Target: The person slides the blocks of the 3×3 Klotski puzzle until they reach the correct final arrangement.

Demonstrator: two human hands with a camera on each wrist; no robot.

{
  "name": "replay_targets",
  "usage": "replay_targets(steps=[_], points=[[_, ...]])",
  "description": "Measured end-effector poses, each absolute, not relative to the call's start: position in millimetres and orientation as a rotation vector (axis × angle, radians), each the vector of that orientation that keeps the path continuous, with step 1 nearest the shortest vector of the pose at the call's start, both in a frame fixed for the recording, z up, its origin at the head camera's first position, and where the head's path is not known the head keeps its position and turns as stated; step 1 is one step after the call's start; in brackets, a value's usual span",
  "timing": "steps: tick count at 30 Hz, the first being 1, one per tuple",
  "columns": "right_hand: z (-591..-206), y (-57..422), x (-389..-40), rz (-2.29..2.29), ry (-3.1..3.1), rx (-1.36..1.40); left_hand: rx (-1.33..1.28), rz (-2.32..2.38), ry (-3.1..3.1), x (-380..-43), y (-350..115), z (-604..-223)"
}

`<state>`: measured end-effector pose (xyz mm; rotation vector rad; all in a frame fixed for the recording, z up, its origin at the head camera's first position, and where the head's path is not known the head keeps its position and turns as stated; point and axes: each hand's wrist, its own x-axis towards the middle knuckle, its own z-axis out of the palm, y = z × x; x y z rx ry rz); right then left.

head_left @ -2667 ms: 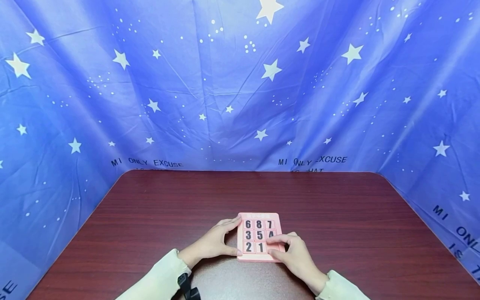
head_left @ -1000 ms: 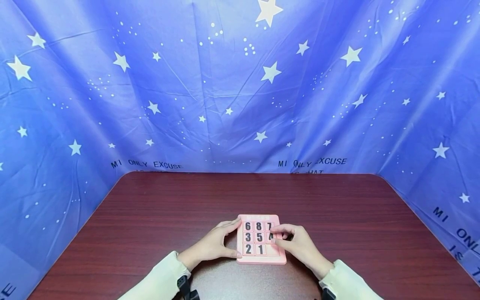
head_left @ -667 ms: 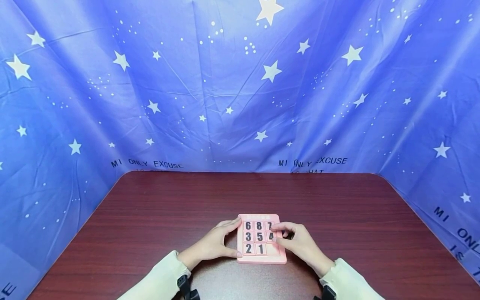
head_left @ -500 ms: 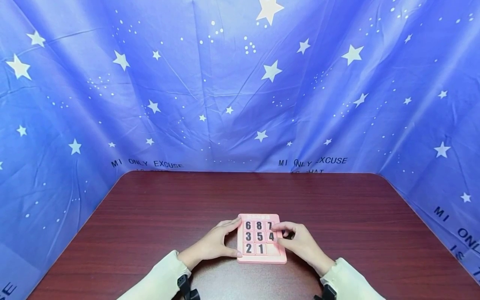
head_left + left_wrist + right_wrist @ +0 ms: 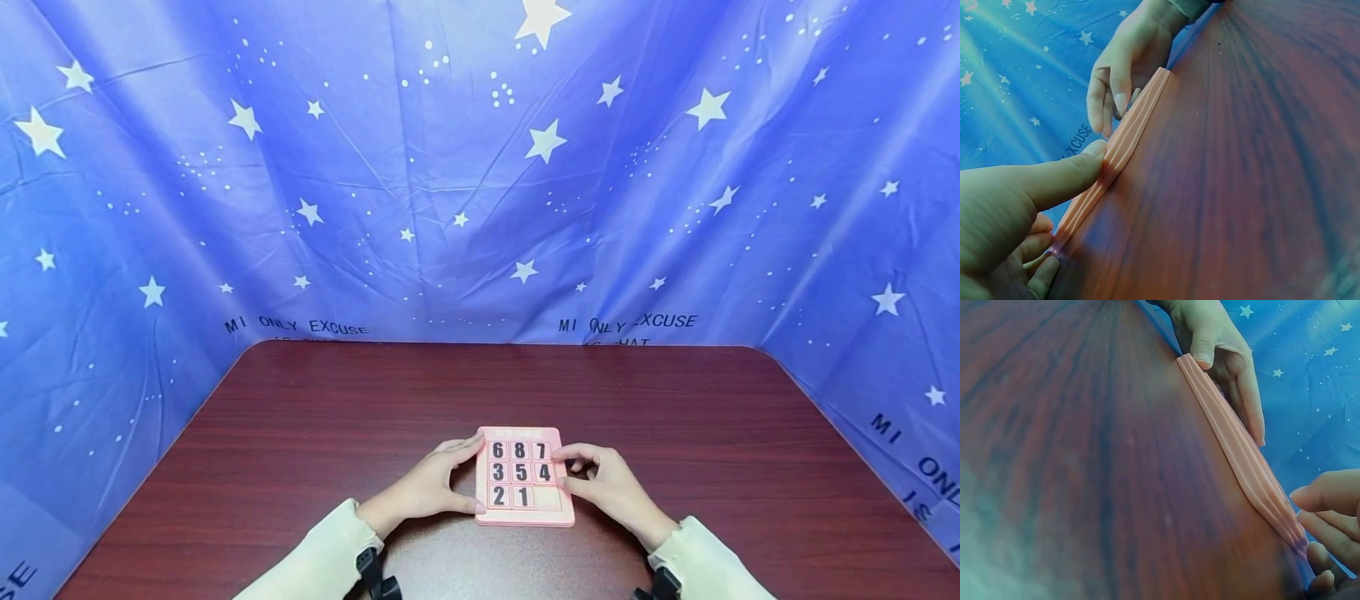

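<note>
I am using 2 hands, 1 left hand [image 5: 422, 487] and 1 right hand [image 5: 606, 483], at 1 puzzle board [image 5: 523, 517]. 8 numbered tiles [image 5: 521, 472] are lying in it: 3 are filling the top row, 3 the middle row and 2 the bottom row, where 1 gap [image 5: 548, 499] is showing. I am wearing 2 sleeves [image 5: 318, 550], and black gear [image 5: 367, 564] is showing at 2 wrists. 1 table [image 5: 360, 396] is carrying the board.

In the head view, the table is enclosed from 9 o'clock through 12 to 3 by a creased blue cloth [image 5: 450, 133], printed with pale stars [image 5: 545, 140] and dots. Black lettering [image 5: 339, 327] is printed low, repeated at 4 o'clock. Light is reflected at 6 o'clock by the reddish-brown, wood-grained table [image 5: 337, 400].
</note>
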<state>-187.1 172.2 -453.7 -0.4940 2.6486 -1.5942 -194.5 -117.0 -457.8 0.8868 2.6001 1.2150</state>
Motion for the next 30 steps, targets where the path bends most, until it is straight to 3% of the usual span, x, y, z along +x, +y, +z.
replay_targets(steps=[30], points=[[-461.6,176.3,-185.3,-1.599,2.683,-0.501,0.896,1.211,2.609,-194.1,-117.0,-458.6]])
